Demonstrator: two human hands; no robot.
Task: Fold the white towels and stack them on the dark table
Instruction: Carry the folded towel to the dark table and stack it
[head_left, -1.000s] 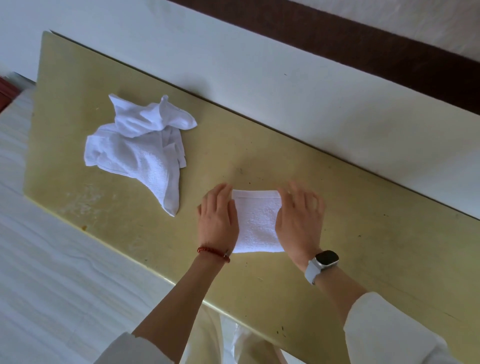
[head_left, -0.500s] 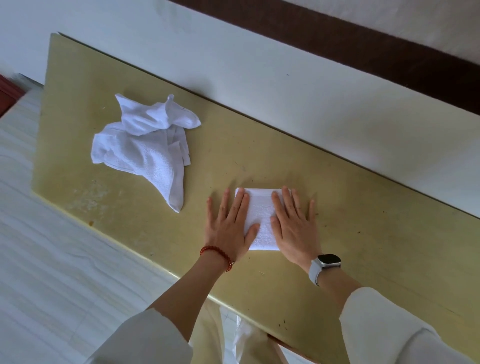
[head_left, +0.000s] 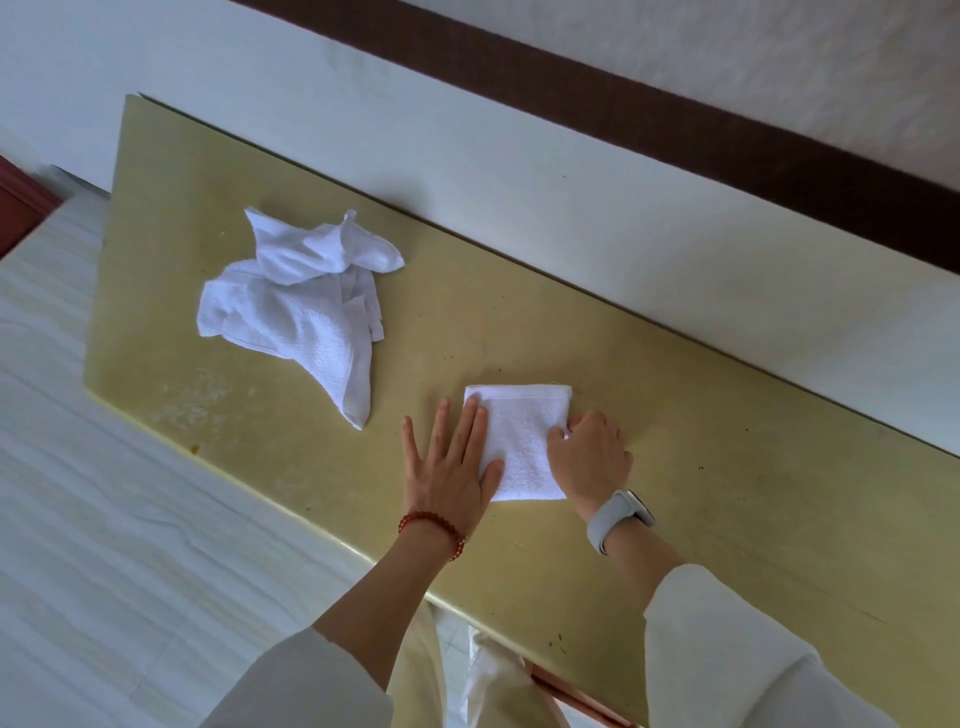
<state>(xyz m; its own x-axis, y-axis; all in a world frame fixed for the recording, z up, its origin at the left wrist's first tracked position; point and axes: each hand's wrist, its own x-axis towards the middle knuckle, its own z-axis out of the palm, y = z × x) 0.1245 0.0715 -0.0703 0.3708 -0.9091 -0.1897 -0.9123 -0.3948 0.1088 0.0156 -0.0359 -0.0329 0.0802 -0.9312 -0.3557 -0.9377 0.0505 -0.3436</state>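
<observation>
A small folded white towel (head_left: 522, 436) lies flat on the yellowish table (head_left: 727, 493), near its front edge. My left hand (head_left: 452, 467) rests flat with straight fingers, its fingertips and thumb on the towel's left edge. On the towel's right edge, my right hand (head_left: 592, 457) has its fingers curled and pinches the cloth. A heap of crumpled white towels (head_left: 306, 312) lies further left on the table.
The table stands against a white wall (head_left: 519, 156) with a dark brown band (head_left: 675, 119) above. Pale floor (head_left: 104, 571) lies to the left and below the table's front edge. A red object (head_left: 15, 208) shows at the far left.
My right hand slid off the towel's top to its right edge and curled its fingers on the cloth. My left hand shifted left, uncovering most of the folded towel.
</observation>
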